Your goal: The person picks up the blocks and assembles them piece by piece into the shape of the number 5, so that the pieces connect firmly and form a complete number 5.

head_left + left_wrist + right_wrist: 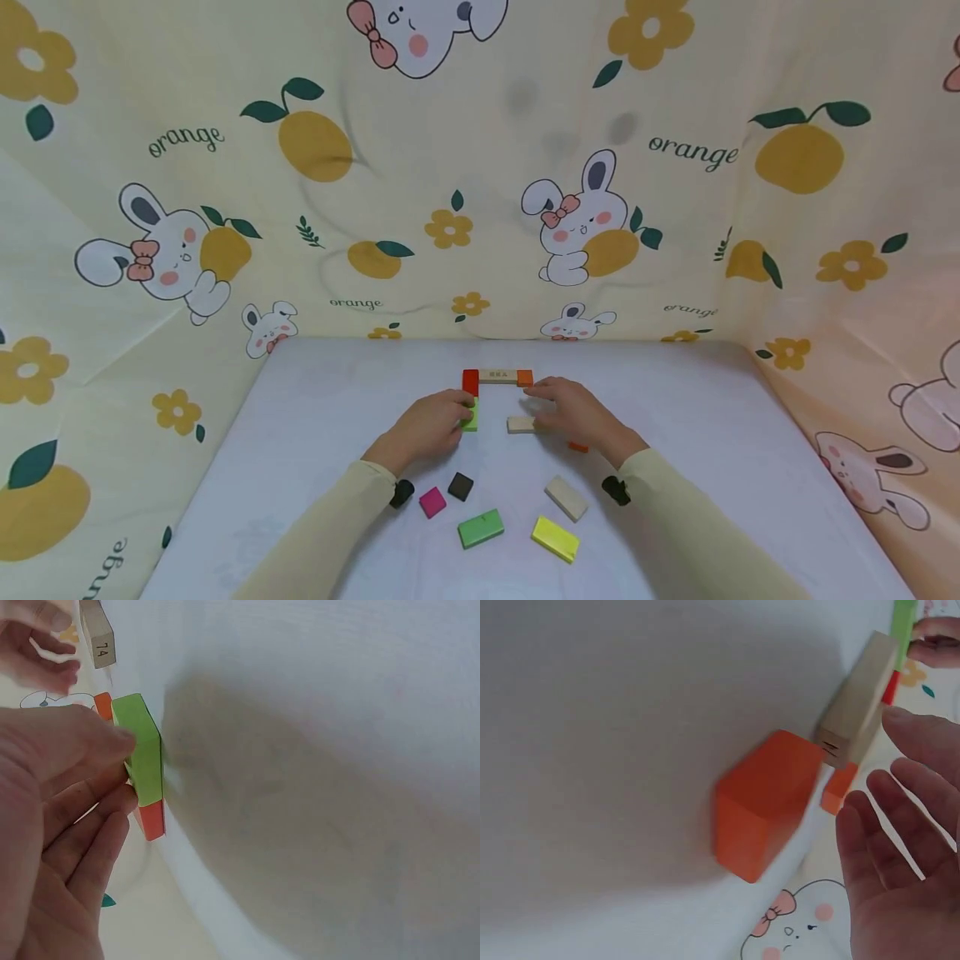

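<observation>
The left hand (429, 423) pinches the lime-green block (146, 754) between thumb and fingers, in line with the red block (470, 380) beyond it. From there the marked wooden block (498, 376) runs across to a small orange block (525, 378). The right hand (581, 414) grips nothing, its fingers loosely extended; in the head view it partly covers a wooden bar (521, 425) and another orange block (761, 806). Nearer the person lie a magenta cube (432, 502), a black cube (461, 487), a green block (481, 528), a yellow block (555, 538) and a pale wooden block (566, 497), all apart. Beneath is a smooth white tabletop (337, 383); around it hangs cream cloth (450, 167) printed with rabbits, flowers, fruit and the word "orange".
</observation>
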A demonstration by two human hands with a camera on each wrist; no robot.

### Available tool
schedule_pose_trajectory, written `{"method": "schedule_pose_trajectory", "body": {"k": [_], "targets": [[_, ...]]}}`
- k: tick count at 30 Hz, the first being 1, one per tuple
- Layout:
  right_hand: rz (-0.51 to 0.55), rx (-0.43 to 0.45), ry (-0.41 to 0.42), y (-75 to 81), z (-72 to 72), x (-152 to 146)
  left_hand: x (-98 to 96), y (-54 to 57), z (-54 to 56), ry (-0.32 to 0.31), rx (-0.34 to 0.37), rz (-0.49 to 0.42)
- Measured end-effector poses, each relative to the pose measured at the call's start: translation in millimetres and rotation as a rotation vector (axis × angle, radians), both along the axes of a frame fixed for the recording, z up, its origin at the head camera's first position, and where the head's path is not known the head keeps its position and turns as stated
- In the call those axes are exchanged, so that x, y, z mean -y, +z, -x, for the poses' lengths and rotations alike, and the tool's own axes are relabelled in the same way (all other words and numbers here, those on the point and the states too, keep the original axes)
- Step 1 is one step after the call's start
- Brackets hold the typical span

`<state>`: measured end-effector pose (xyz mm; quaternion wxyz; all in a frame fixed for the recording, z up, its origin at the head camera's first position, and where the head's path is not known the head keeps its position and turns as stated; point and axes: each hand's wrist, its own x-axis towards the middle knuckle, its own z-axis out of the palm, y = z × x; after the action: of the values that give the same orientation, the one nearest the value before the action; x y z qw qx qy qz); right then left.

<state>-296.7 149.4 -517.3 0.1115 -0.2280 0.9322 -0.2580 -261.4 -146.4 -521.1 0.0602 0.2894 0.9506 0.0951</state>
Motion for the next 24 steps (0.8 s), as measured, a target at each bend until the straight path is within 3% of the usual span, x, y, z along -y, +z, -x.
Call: {"method": "schedule_pose_trajectory", "body": {"k": [15, 24], "targets": [[0.011, -0.036, 0.088, -8.3, -8.4, 0.8, -1.8, -3.1, 5.6, -0.023, -0.045, 0.011], [0.010, -0.028, 0.081, -8.3, -6.9, 2.1, -2.0, -4.7, 7.6, 0.000, -0.039, 0.020]]}}
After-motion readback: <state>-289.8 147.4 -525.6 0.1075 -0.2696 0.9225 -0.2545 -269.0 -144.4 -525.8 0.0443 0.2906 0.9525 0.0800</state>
